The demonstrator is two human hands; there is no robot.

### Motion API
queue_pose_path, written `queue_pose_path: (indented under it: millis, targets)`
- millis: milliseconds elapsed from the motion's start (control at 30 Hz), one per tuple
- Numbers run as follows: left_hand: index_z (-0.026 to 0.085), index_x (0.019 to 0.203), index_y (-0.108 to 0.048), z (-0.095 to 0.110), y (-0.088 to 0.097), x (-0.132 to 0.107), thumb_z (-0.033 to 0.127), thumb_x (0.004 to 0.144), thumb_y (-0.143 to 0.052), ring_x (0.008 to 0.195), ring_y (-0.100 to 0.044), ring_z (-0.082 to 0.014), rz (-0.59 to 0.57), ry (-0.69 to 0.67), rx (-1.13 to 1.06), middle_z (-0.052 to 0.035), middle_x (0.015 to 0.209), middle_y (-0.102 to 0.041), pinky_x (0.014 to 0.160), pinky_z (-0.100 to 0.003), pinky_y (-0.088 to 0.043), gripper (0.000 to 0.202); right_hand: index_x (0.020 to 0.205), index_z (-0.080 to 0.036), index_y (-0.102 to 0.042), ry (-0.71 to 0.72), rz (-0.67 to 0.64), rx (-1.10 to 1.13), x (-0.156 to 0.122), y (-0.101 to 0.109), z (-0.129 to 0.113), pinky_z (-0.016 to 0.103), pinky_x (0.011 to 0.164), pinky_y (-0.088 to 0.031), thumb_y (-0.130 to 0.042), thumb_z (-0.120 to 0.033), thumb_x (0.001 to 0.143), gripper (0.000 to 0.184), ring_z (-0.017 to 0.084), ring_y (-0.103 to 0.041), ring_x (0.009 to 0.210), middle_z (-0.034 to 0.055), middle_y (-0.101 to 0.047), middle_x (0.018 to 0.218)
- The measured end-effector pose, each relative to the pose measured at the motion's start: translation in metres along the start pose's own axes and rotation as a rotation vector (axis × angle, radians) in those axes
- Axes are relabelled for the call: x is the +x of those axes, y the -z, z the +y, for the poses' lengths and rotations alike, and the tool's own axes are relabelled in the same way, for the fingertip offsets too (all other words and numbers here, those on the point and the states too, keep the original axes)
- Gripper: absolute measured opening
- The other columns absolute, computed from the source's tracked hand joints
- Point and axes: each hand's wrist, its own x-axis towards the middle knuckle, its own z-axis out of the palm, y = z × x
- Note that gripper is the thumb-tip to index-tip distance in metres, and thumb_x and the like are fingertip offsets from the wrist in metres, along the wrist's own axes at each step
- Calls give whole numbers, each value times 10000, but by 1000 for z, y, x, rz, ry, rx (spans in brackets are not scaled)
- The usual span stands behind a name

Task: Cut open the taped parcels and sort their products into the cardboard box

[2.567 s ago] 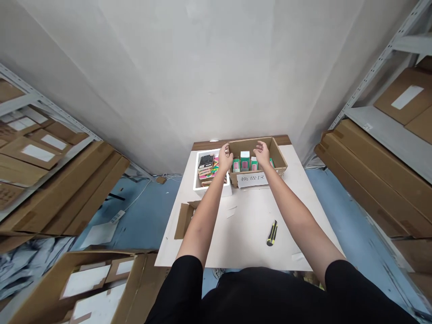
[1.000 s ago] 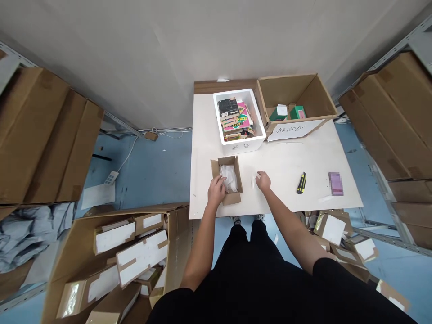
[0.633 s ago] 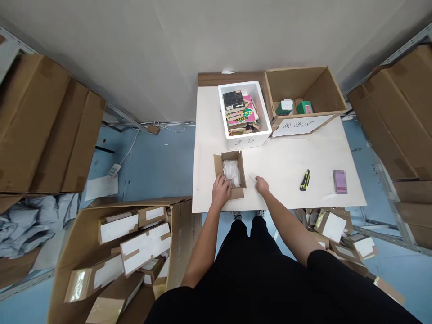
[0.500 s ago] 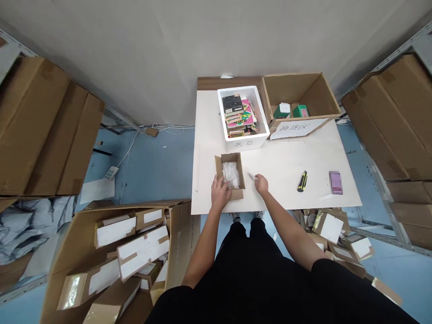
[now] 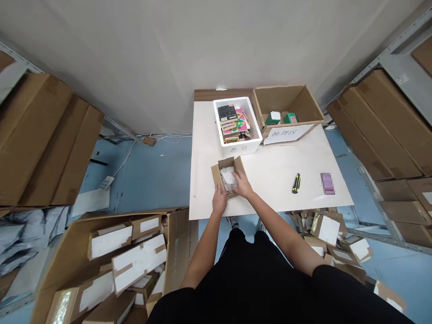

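A small open cardboard box [image 5: 218, 173] with white plastic packing [image 5: 228, 175] inside sits near the front edge of the white table [image 5: 276, 168]. My left hand [image 5: 219, 201] grips the box's near left corner, fingers curled on its wall. My right hand [image 5: 242, 185] reaches into the box from the right, fingers bent over the white packing and the near wall.
A white foam bin [image 5: 236, 146] of colourful packs and a large cardboard box [image 5: 305, 105] with a paper label [image 5: 282, 133] stand at the back. A yellow-black utility knife [image 5: 296, 183] lies right. Open cartons [image 5: 111, 256] and shelves of boxes [image 5: 381, 130] flank the table.
My right hand left the bare tabletop and moved left into the small box. The left hand stayed on the box, which has turned slightly. The camera shifted a little.
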Motion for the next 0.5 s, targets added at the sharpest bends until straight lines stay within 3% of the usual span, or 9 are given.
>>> queue_pose_path:
  millis: [100, 200, 267, 367, 500]
  targets:
    - [275, 1072, -777, 10, -6, -2, 290, 910, -735, 1646, -282, -350, 17, 49, -42, -54, 1763, -362, 1129, -554, -538, 167, 1464, -235, -650, 33, -14, -127, -32, 7, 21, 682, 1284, -248, -879, -248, 786, 716, 427, -123, 1667, 176, -270, 1776]
    - [272, 1079, -781, 27, -13, -3, 219, 941, -653, 1616, -364, -304, 1, 7, -76, -38, 1743, -404, 1138, -514, -542, 195, 1286, -212, -737, -19, -23, -163, -61, 16, 44, 675, 1248, -311, -858, -165, 796, 507, 429, -137, 1664, 178, -229, 1790]
    - [271, 1111, -783, 45, -19, -3, 190, 946, -629, 1597, -404, -288, -4, -45, -87, -29, 1742, -404, 1151, -502, -537, 240, 1167, -199, -766, -40, 45, -154, -76, 24, 59, 670, 1248, -314, -799, -122, 839, 339, 412, -153, 1665, 167, -226, 1793]
    - [268, 1150, -786, 83, -28, 3, 164, 945, -630, 1600, -398, -291, 1, -148, -76, -20, 1764, -358, 1206, -507, -496, 277, 1008, -199, -772, -50, 203, -134, -99, 47, 81, 714, 1269, -241, -735, -124, 890, 145, 390, -155, 1669, 131, -243, 1792]
    - [261, 1120, -786, 159, -45, 20, 154, 992, -575, 1628, -341, -273, 36, -347, -69, -8, 1756, -371, 1282, -535, -418, 268, 928, -207, -772, -105, 424, -68, -141, 98, 121, 722, 1284, -232, -700, -159, 925, 86, 385, -166, 1668, 92, -269, 1787]
